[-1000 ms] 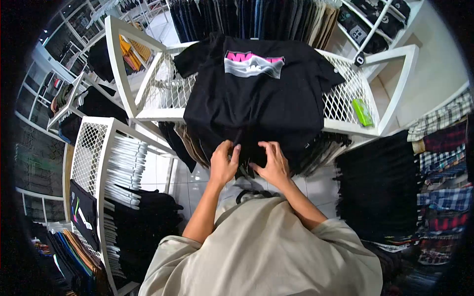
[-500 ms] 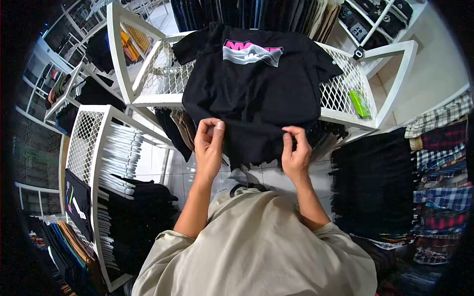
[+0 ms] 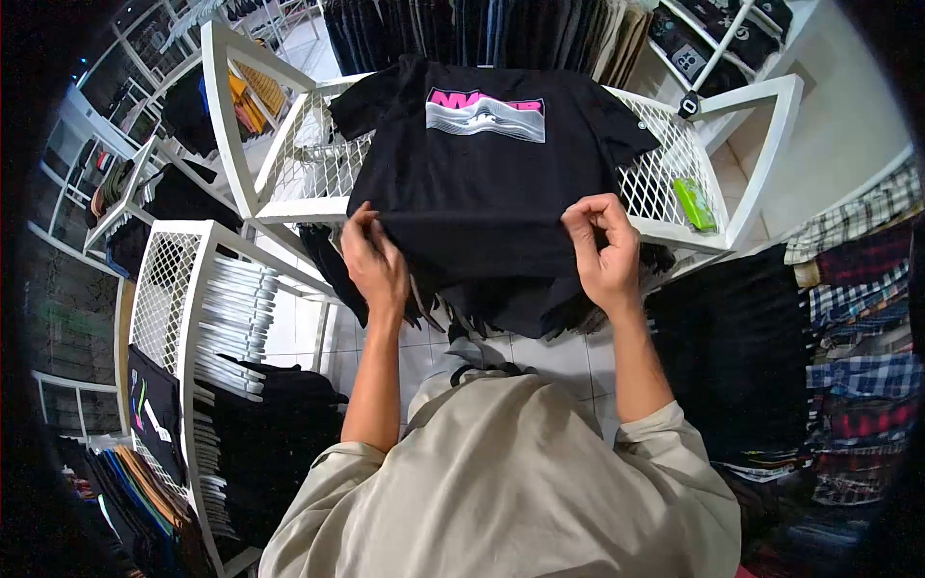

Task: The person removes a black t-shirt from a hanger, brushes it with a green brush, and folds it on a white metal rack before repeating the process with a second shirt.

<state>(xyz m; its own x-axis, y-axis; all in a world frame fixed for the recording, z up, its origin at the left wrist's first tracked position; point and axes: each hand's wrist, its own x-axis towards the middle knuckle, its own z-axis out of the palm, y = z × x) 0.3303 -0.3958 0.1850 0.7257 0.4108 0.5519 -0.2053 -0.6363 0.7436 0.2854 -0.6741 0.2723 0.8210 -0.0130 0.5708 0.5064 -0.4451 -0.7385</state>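
Observation:
A black T-shirt lies spread on a white mesh rack top, its collar end away from me. A pink and white print shows on its chest. My left hand pinches the shirt at its left side, near the rack's front edge. On the other side my right hand pinches the cloth between thumb and forefinger. Between both hands the fabric is drawn into a straight fold, and the lower part hangs over the rack's front edge.
The white mesh rack carries a green packet at its right. Behind hang dark trousers. To the left stands another rack with white hangers. Black garments and checked shirts hang on the right.
My hands have moved farther apart and the right one slightly up. The cloth between them is now stretched straight, and the shirt lies smoother.

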